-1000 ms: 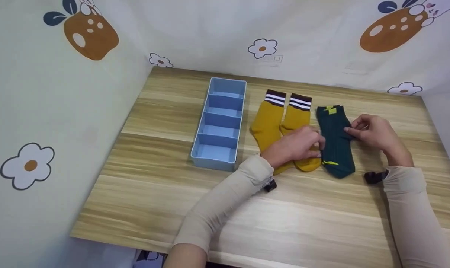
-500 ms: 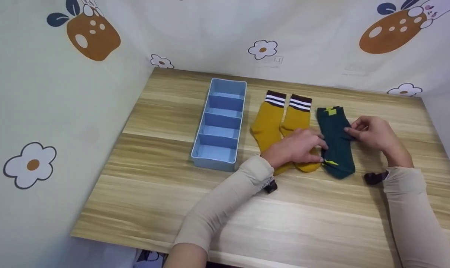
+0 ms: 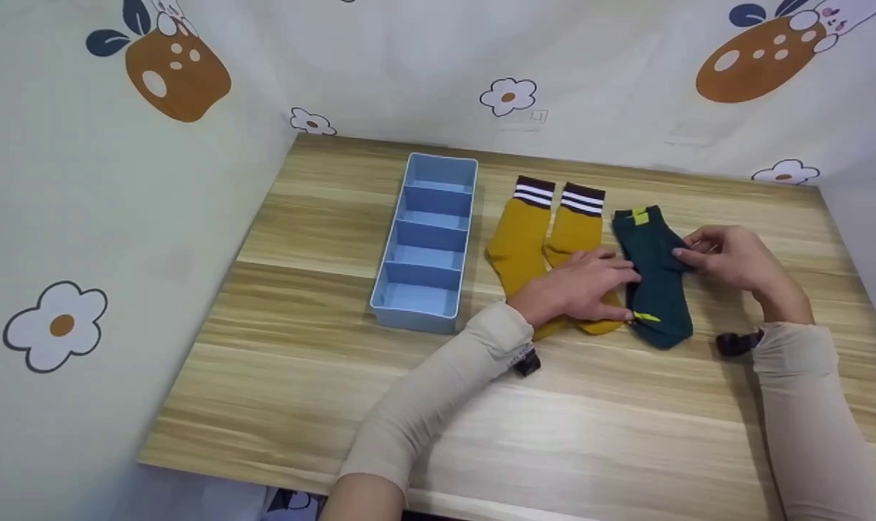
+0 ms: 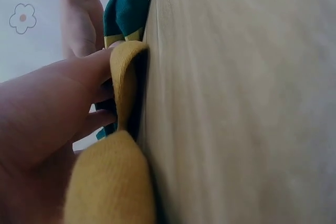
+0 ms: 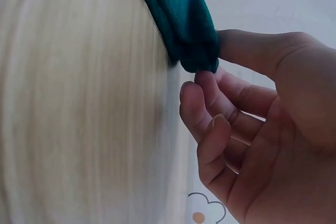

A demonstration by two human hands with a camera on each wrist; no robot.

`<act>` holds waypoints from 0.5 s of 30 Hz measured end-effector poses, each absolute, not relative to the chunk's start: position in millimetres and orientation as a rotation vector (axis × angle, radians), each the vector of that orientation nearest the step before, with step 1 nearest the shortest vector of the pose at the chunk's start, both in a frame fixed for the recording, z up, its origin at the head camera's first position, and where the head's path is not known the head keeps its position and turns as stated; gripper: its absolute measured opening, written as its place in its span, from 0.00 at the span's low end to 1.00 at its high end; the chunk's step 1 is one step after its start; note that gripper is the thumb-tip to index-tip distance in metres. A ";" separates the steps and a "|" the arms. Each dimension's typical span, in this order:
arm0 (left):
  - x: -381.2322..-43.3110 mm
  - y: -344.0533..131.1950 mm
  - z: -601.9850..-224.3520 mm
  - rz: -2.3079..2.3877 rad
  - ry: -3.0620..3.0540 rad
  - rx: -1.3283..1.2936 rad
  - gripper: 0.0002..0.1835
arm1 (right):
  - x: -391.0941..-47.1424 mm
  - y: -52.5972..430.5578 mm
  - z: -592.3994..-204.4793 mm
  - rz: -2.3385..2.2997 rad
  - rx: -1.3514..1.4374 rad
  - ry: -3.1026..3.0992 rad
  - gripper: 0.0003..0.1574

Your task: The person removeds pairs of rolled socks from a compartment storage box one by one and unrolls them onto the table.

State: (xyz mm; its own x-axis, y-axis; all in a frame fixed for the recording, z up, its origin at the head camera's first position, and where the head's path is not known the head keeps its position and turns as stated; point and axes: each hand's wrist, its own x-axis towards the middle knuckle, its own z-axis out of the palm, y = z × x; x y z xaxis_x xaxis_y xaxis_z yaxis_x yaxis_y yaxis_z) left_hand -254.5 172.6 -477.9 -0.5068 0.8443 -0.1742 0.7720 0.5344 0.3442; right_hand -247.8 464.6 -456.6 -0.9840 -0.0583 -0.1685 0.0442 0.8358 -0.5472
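Observation:
A pair of dark green socks (image 3: 655,286), one laid on the other with yellow marks at cuff and toe, lies flat on the table. My right hand (image 3: 735,260) pinches the heel edge between thumb and fingers; in the right wrist view the pinched green fabric (image 5: 191,35) is lifted off the table. My left hand (image 3: 579,289) reaches across two mustard socks with striped cuffs, the left one (image 3: 517,235) and the right one (image 3: 575,231). Its fairly straight fingertips touch the green pair's left edge. In the left wrist view a yellow sock (image 4: 113,182) partly hides those fingers.
Left of the socks stands a light blue organizer box (image 3: 415,318) with several compartments in a row. The wood-grain table (image 3: 322,391) meets patterned walls at the back and left. Each wrist carries a small black camera.
The cuff end of the green socks has shifted slightly left. My left fingers have straightened from a more curled pose along the sock edge. The right hand keeps its pinch, moving slightly right.

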 end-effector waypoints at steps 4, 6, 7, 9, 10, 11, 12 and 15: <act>-253.0 175.5 -477.2 0.270 2.461 1.295 0.38 | -247.1 467.2 -455.8 -0.916 -0.011 2.818 0.24; -252.0 176.9 -476.3 0.255 2.465 1.281 0.38 | -246.6 469.2 -455.3 -0.954 -0.005 2.807 0.23; -251.7 177.5 -476.1 0.249 2.465 1.277 0.38 | -246.3 470.5 -455.0 -0.969 -0.003 2.803 0.22; -250.9 178.1 -475.5 0.249 2.462 1.264 0.38 | -245.5 473.9 -454.5 -0.977 -0.003 2.805 0.22; -250.6 178.3 -475.5 0.252 2.460 1.258 0.38 | -245.2 475.9 -454.2 -0.975 -0.003 2.809 0.22; -250.4 178.3 -475.4 0.257 2.458 1.252 0.38 | -244.6 478.0 -453.9 -0.975 0.005 2.812 0.22; -250.1 178.2 -475.2 0.261 2.457 1.247 0.38 | -244.0 480.4 -453.6 -0.968 0.012 2.816 0.22; -249.1 177.9 -474.6 0.273 2.455 1.235 0.37 | -241.8 488.8 -452.9 -0.937 0.022 2.829 0.23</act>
State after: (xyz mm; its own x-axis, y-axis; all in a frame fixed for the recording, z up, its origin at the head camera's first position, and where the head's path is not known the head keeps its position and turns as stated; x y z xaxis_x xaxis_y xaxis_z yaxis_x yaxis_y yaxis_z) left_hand -249.1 177.9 -474.6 -0.5429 0.8033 -0.2449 0.7300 0.5955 0.3353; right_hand -241.8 488.8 -452.9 -0.9869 -0.0363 -0.1571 0.0646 0.8036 -0.5916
